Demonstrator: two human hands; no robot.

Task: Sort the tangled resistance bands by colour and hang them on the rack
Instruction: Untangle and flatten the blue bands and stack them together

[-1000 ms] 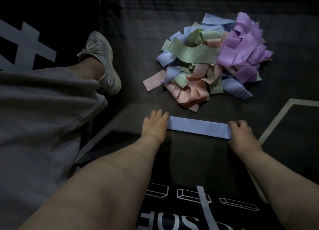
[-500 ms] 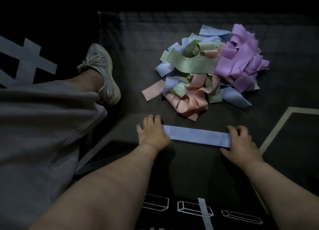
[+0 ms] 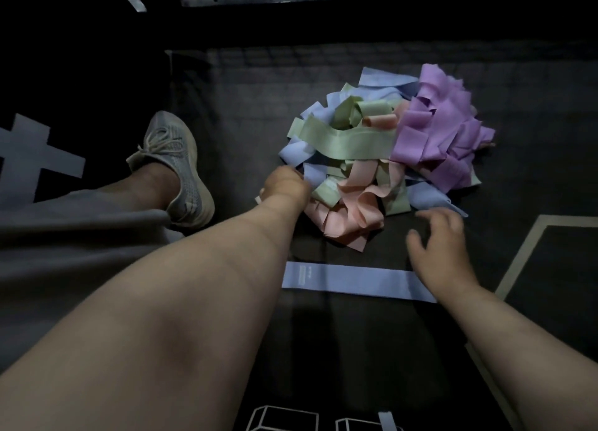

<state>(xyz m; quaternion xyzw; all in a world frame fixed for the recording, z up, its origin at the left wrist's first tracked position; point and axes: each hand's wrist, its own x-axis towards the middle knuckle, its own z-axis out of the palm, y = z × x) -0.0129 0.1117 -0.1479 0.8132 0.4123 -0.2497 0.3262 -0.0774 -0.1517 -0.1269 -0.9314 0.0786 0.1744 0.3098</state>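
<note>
Wide dark mat [image 3: 356, 349] fills the floor here, with a pale line [image 3: 517, 262] angling across its right side. At left, a grey garment [image 3: 64, 252] drapes over the person's leg. The left forearm [image 3: 210, 301] cuts a long diagonal from the near left up toward the middle.

And there's the tangled pile of bands [image 3: 372, 146], sitting on the mat far of centre. Purple bands [image 3: 437, 129] bunch up on its far right, a broad green band [image 3: 346, 139] lies across the middle, pink bands [image 3: 349, 213] spill out on the near side, and blue bands [image 3: 301, 150] poke out at the left and far edges. All of it is knotted together.

Left of the pile, well apart from it, a pale knitted shoe [image 3: 174, 171] rests on the mat.

Nearer to the person, one single blue band [image 3: 349, 280] lies flat and straight on the mat, running left to right, clear of the pile. Its right end disappears under the right wrist.

Right hand [image 3: 443, 256]: released, fingers spread and slack, holding nothing, set between the flat band and the pile's near-right edge, its fingertips close to a blue strip there.

Left hand [image 3: 284, 184]: right up against the pile's near-left edge, knuckles bunched, fingertips hidden among the blue and green strips. Whether it has actually caught a band, I cannot tell.
</note>
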